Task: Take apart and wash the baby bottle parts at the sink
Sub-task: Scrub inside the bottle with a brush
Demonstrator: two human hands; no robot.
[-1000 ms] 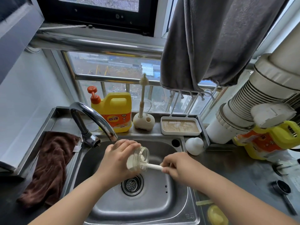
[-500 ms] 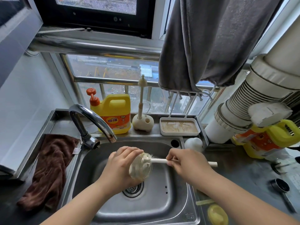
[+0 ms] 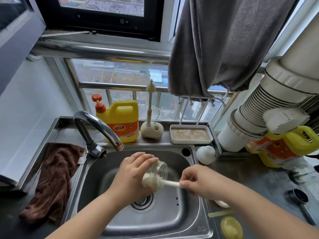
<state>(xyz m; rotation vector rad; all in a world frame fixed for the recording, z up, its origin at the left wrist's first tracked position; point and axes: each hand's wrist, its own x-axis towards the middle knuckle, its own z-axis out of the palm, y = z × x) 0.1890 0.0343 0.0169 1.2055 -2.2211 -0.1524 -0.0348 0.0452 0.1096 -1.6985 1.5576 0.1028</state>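
Note:
Over the steel sink [image 3: 172, 219], my left hand [image 3: 133, 175] grips a clear glass baby bottle [image 3: 158, 173] lying on its side, mouth toward the right. My right hand [image 3: 198, 181] pinches the white handle of a bottle brush [image 3: 170, 183] whose head sits deep inside the bottle. A white dome-shaped bottle part [image 3: 205, 154] stands on the counter at the sink's right corner. A yellow part [image 3: 230, 227] lies on the counter near the bottom right.
The faucet [image 3: 101, 128] arches over the sink's left rear, not running. Behind it stand a yellow detergent jug [image 3: 122, 123], a small brush in a holder [image 3: 151, 128] and a white tray [image 3: 190, 136]. A brown cloth [image 3: 55, 180] lies left of the sink.
The brush has gone back deep into the bottle after being drawn partly out half a second ago. My right hand has moved in toward the bottle's mouth.

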